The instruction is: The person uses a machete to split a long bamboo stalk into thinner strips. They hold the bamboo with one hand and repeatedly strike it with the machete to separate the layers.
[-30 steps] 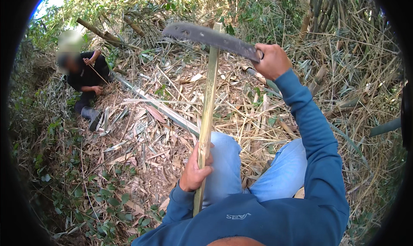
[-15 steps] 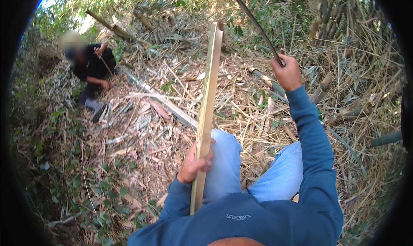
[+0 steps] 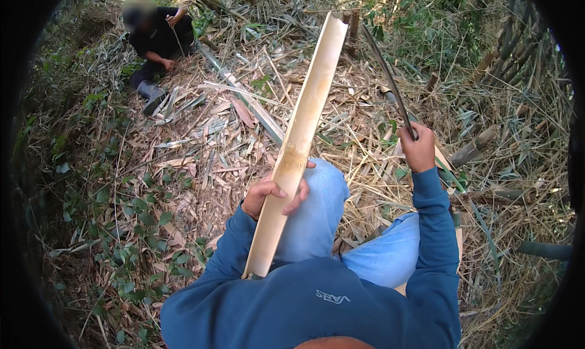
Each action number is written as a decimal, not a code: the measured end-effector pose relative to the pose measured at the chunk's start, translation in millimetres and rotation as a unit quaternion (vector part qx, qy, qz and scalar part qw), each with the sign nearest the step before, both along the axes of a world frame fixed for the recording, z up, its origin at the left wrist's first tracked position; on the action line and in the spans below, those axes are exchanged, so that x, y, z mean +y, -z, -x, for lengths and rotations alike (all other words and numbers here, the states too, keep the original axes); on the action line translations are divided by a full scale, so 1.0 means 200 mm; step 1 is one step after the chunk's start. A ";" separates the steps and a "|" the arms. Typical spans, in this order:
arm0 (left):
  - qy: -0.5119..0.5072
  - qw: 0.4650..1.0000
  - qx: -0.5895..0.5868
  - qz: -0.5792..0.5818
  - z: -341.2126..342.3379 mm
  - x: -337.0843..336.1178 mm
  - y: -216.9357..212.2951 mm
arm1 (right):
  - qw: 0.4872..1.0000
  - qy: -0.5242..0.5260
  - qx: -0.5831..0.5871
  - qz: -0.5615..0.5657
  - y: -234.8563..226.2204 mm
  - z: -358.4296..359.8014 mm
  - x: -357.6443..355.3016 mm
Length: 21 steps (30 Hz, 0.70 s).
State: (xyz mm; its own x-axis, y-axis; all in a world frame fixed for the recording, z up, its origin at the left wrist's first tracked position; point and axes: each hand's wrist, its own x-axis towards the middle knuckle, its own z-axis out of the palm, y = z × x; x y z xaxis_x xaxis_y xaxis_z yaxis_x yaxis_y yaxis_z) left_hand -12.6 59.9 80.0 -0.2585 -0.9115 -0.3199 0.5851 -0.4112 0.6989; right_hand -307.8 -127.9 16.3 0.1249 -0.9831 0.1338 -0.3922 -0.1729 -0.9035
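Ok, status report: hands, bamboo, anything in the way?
Left hand gripping split bamboo, hollow side showing. Right hand holding long dark blade, apart from the bamboo. Co-worker at upper left, away from both.

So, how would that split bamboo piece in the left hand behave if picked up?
The split bamboo piece is probably stiff: held in its lower half by the left hand, it looks straight. It's likely light for its length, being an open, hollow trough. Its curved cross-section suggests it may rock if set down.
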 end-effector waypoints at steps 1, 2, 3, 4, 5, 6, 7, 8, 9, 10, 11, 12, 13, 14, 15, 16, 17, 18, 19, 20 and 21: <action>-0.006 1.000 0.010 -0.004 0.00 0.01 0.00 | 1.000 -0.005 0.007 -0.017 -0.01 0.00 0.01; -0.013 1.000 -0.003 0.000 0.00 0.01 0.00 | 1.000 -0.008 0.003 -0.008 -0.02 0.00 0.01; -0.020 1.000 -0.016 0.003 -0.01 0.01 0.00 | 1.000 -0.011 -0.001 0.000 -0.03 -0.01 0.03; -0.026 0.999 -0.030 0.006 -0.01 0.01 0.00 | 1.000 -0.013 -0.005 0.008 -0.04 -0.01 0.04; -0.028 0.999 -0.027 0.009 0.00 0.01 -0.01 | 1.000 -0.020 0.002 0.021 -0.04 -0.01 0.05; -0.029 0.999 -0.025 0.012 0.02 0.00 -0.04 | 0.999 -0.027 0.009 0.027 -0.04 0.00 0.05; -0.029 0.999 -0.022 0.015 0.03 -0.01 -0.06 | 0.999 -0.034 0.015 0.034 -0.04 0.00 0.06; -0.025 0.999 -0.038 0.000 0.03 -0.02 -0.06 | 0.998 -0.040 0.020 0.041 -0.05 -0.01 0.07; -0.021 0.998 -0.055 -0.015 0.02 -0.02 -0.05 | 0.997 -0.039 0.029 0.054 -0.07 -0.01 0.08; -0.016 0.997 -0.071 -0.031 0.01 -0.03 -0.04 | 0.996 -0.038 0.037 0.067 -0.09 -0.02 0.09; -0.031 0.996 -0.075 -0.031 0.02 -0.03 -0.05 | 0.995 -0.037 0.047 0.077 -0.10 -0.03 0.11; -0.046 0.995 -0.079 -0.030 0.03 -0.03 -0.05 | 0.995 -0.044 0.053 0.074 -0.10 -0.03 0.12; -0.061 0.994 -0.084 -0.030 0.03 -0.03 -0.06 | 0.994 -0.052 0.058 0.071 -0.11 -0.03 0.13; -0.062 0.989 -0.135 -0.014 0.03 -0.05 -0.07 | 0.994 -0.059 0.064 0.070 -0.12 -0.04 0.14; -0.062 0.980 -0.187 0.002 0.03 -0.06 -0.08 | 0.990 -0.065 0.034 0.119 -0.11 -0.05 0.16; -0.062 0.969 -0.237 0.019 0.03 -0.07 -0.09 | 0.989 -0.071 0.048 0.119 -0.12 -0.05 0.18; -0.087 0.972 -0.217 0.007 0.06 -0.08 -0.11 | 0.988 -0.078 0.061 0.120 -0.15 -0.05 0.20; -0.075 0.973 -0.217 0.009 0.07 -0.09 -0.13 | 0.986 -0.084 0.074 0.121 -0.17 -0.06 0.22; -0.062 0.974 -0.216 0.010 0.07 -0.10 -0.15 | 0.983 -0.078 0.093 0.136 -0.18 -0.08 0.24; -0.048 0.975 -0.215 0.010 0.08 -0.11 -0.15 | 0.980 -0.087 0.099 0.152 -0.19 -0.09 0.26; -0.040 0.975 -0.218 0.008 0.08 -0.11 -0.13 | 0.975 -0.096 0.105 0.168 -0.21 -0.10 0.28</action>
